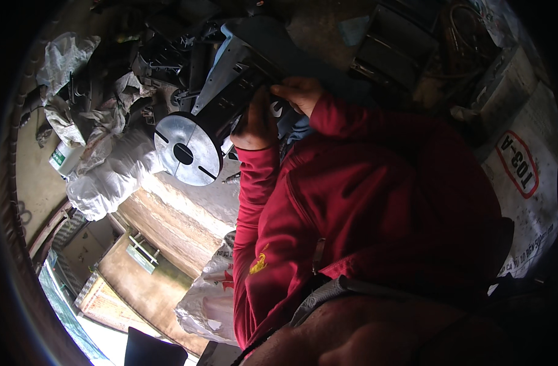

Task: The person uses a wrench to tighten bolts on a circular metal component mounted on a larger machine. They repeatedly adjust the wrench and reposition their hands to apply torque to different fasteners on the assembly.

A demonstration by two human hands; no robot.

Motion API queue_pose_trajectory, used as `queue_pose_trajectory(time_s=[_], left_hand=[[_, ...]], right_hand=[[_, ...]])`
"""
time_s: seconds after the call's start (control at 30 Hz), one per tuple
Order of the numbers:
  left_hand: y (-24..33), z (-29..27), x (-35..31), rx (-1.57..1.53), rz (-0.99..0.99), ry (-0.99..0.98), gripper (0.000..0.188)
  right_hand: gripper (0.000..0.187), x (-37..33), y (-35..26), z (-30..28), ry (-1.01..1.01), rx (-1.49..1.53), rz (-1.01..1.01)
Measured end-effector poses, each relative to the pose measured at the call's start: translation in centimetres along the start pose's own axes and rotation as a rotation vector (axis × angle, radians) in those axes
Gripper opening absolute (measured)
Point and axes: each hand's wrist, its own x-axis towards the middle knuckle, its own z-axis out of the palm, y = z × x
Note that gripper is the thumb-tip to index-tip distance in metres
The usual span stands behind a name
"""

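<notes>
In the upper middle, my left hand [256,127] is held up with its fingers bent together beside a dark slotted metal part [230,100]. My right hand [299,94] meets it from the right, thumb and forefinger pinched close to the left fingertips. Whatever is between the fingers is too small and dark to make out. Left of my left hand stands a round silver metal disc [199,155] with a dark centre hole and narrow slots. It appears to sit at the end of the dark part. A pale flat metal plate [221,72] slants behind.
Dark metal pieces [163,58] are heaped at the upper left, near crumpled white plastic bags [114,180]. A white container [62,160] stands beside these bags. At the right lie printed white sacks [526,201]. Dark box-like shapes [394,46] stand at the upper right.
</notes>
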Motion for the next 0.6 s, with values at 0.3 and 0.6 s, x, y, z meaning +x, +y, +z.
queue_pose_trajectory(time_s=[0.3, 0.6], left_hand=[[1.0, -1.6, -0.6, -0.151, -0.111, -0.019, 0.036], [1.4, -0.7, -1.2, -0.148, -0.174, -0.010, 0.027]], right_hand=[[0.025, -0.7, -0.8, 0.2, -0.033, 0.181, 0.052], [0.025, -0.4, -0.4, 0.1, -0.010, 0.054, 0.042]])
